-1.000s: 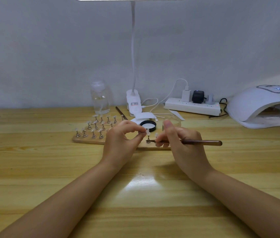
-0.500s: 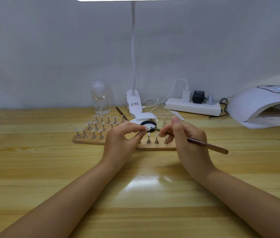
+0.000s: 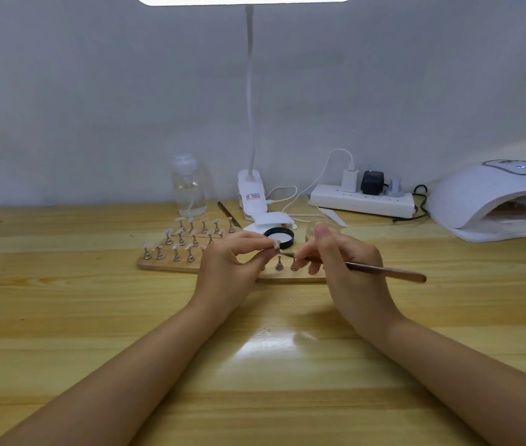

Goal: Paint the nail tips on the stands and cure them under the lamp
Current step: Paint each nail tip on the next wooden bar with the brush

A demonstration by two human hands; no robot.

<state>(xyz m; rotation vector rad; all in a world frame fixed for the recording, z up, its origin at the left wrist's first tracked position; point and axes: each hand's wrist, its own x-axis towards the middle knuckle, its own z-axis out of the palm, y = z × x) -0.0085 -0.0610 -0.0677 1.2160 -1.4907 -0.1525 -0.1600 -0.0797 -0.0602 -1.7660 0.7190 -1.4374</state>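
I see my left hand (image 3: 227, 268) pinching a nail tip (image 3: 276, 244) on its stand between thumb and fingers, raised just above the wooden board (image 3: 171, 264). My right hand (image 3: 348, 268) grips a brush (image 3: 384, 270), its tip touching that nail. More tips on stands (image 3: 176, 252) sit in rows on the board, which lies on the counter (image 3: 62, 300). A black lid (image 3: 279, 237) lies behind my hands. The curing lamp (image 3: 493, 201) sits far right.

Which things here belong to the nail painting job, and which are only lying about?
Job: nail tip in left hand; brush in right hand; stands; curing lamp.
Lying about: power strip; clear bottle; black lid.
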